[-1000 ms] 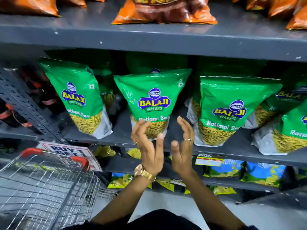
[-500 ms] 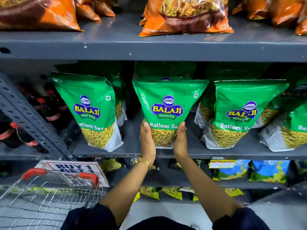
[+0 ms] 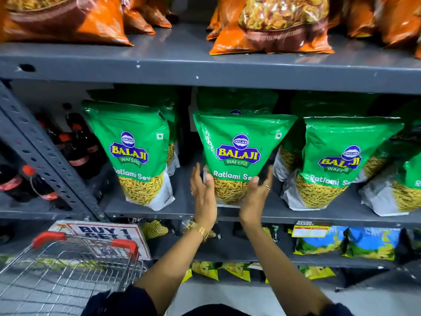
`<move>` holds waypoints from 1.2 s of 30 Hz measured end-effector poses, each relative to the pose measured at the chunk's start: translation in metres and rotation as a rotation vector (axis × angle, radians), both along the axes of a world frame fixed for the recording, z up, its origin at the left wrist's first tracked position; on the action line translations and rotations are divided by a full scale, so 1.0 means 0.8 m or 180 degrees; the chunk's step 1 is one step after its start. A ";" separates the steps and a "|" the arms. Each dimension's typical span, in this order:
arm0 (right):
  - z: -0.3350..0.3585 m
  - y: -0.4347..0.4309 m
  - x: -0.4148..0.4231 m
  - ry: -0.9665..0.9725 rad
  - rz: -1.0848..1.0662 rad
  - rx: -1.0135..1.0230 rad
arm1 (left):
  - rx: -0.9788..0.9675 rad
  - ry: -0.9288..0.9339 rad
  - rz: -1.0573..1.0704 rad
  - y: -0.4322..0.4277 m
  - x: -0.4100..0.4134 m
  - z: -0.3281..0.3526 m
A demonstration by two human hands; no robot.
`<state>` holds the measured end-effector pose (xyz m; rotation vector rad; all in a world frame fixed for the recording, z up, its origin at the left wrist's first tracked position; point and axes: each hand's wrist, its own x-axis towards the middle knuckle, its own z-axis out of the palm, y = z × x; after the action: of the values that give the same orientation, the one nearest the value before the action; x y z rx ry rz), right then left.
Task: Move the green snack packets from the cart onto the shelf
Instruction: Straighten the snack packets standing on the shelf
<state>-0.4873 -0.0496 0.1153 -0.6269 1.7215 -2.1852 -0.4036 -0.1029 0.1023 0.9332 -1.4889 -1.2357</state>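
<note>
A row of green snack packets stands on the grey middle shelf (image 3: pixel 182 209). My left hand (image 3: pixel 204 197) and my right hand (image 3: pixel 255 197) cup the lower sides of the middle green packet (image 3: pixel 239 137), thumbs on its front. That packet stands upright on the shelf with another green packet behind it. One green packet (image 3: pixel 129 137) stands to its left and another (image 3: pixel 341 147) to its right, with more at the far right edge. The wire cart (image 3: pixel 68 272) with red handle grips is at the lower left; its inside is not clearly visible.
Orange packets (image 3: pixel 273 23) fill the shelf above. Dark bottles (image 3: pixel 77 144) stand at the left behind a slanted perforated metal brace (image 3: pixel 45 156). A "Buy 1 Get 1" sign (image 3: pixel 102 231) hangs behind the cart. Blue and yellow packets (image 3: pixel 369 242) lie on the lower shelves.
A second ago both hands were open and just short of the middle packet. They then closed in on its lower sides and remain around it now. The view has shifted closer.
</note>
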 end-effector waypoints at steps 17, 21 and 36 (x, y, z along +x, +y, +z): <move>0.022 -0.060 0.217 0.0271 0.1422 0.0691 | -0.0299 -0.0070 0.1567 -0.103 0.189 0.040; 0.022 -0.099 0.220 0.0284 0.1395 0.0864 | 0.0405 0.0298 0.1082 -0.132 0.187 0.034; -0.003 -0.143 0.215 0.0455 0.1375 0.0562 | 0.0393 0.0349 0.1371 -0.134 0.185 0.011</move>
<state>-0.3157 -0.1643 0.1130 -1.0190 1.6354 -1.7093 -0.2557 -0.2099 0.1111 1.1763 -1.0625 -1.0482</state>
